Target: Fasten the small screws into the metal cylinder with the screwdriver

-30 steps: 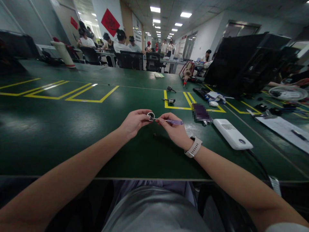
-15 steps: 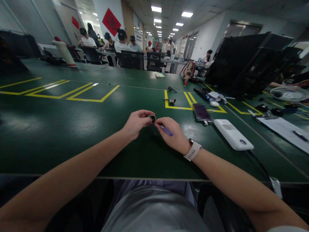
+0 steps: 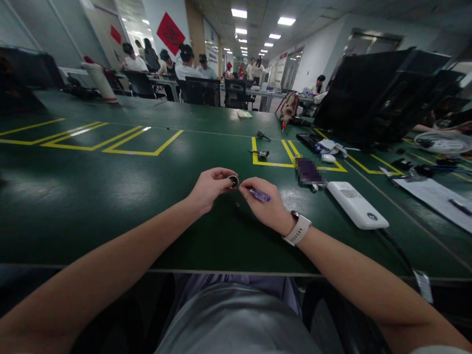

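Observation:
Between the thumb and fingers of my left hand (image 3: pixel 213 189) is a small round metal part (image 3: pixel 233 182), its hollow side showing. My right hand (image 3: pixel 266 204) pinches a screwdriver with a clear purple handle (image 3: pixel 260 195); its tip end is beside the metal part, though the exact contact is too small to tell. Tiny pieces (image 3: pixel 238 205) lie on the green table (image 3: pixel 110 211) just below the hands. Farther forward, two metal parts with thin stems, one upper (image 3: pixel 262 135) and one lower (image 3: pixel 263 154), rest near yellow tape.
To the right are a phone (image 3: pixel 309 170), a white power bank (image 3: pixel 356 205) with a black cable, and a clipboard (image 3: pixel 433 196). A dark monitor (image 3: pixel 372 98) stands behind them. A pale cup (image 3: pixel 101 81) is at the back left. People sit at tables beyond.
The purple screwdriver handle has swung slightly to the right and up in my right hand, which has shifted a little rightward. My left hand still holds the round part.

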Motion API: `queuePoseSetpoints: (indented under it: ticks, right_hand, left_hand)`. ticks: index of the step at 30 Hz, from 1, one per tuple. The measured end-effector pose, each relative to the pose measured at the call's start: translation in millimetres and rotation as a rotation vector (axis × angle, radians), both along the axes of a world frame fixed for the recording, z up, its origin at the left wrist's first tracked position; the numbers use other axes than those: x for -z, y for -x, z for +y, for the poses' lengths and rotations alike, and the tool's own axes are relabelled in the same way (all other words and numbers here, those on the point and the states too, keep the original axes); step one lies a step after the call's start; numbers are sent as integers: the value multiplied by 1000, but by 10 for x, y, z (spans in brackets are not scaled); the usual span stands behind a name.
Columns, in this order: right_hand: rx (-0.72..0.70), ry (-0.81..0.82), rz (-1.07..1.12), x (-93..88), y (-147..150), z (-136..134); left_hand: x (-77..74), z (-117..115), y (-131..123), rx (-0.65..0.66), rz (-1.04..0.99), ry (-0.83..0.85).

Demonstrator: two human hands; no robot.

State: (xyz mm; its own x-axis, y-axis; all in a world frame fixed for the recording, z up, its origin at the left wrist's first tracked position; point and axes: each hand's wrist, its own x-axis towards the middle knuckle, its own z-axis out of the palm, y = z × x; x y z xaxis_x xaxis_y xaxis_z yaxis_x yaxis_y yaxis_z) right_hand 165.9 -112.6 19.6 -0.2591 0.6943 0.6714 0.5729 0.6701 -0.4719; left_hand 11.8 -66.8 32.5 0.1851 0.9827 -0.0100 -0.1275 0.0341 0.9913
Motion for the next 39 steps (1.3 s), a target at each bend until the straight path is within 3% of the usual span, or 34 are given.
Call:
queuePoseSetpoints:
  ticks: [19,22,27,31,39]
  right_hand:
    - [20,49,-35,-20,32,-51]
    - [5,166,136,-25,34,-26]
    - [-152,569,595,-4,1,92]
    - [-155,716,578,27,-23,149]
    - [-73,698,449,31,-33,148]
  left_hand:
    - [-8,-18,-9,-12,38,-9]
    - [6,-5,-7,-20,29,-17]
    - [-7,19,7,-66,-6,15]
    - [-24,37,21,-60,-76,61]
    - [-12,49,27,-29,-115,78]
